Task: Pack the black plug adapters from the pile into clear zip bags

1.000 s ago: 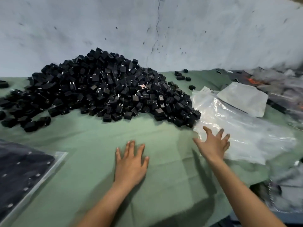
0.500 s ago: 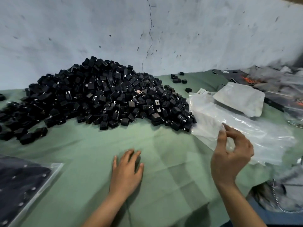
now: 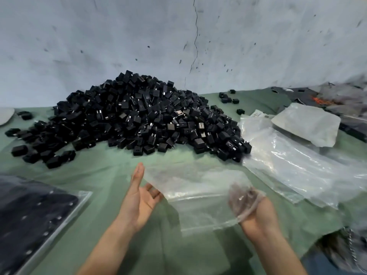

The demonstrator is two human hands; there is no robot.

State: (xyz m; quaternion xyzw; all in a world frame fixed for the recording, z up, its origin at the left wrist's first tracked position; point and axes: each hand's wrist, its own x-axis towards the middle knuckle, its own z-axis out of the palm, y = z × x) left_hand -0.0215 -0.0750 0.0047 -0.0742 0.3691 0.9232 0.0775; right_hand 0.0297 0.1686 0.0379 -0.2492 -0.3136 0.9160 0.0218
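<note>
Since the last frame the right hand point(image 3: 256, 207) has pulled one clear bag point(image 3: 198, 187) off the stack of bags point(image 3: 294, 163) and brought it in front of the pile of adapters point(image 3: 139, 120), fingers curled on its right end; the left hand point(image 3: 141, 197) has come up off the green cloth point(image 3: 99, 175), fingers straight, touching the left edge. Risk, my judgement: limp film gripped at one end only may sag or slip before its mouth is opened
</note>
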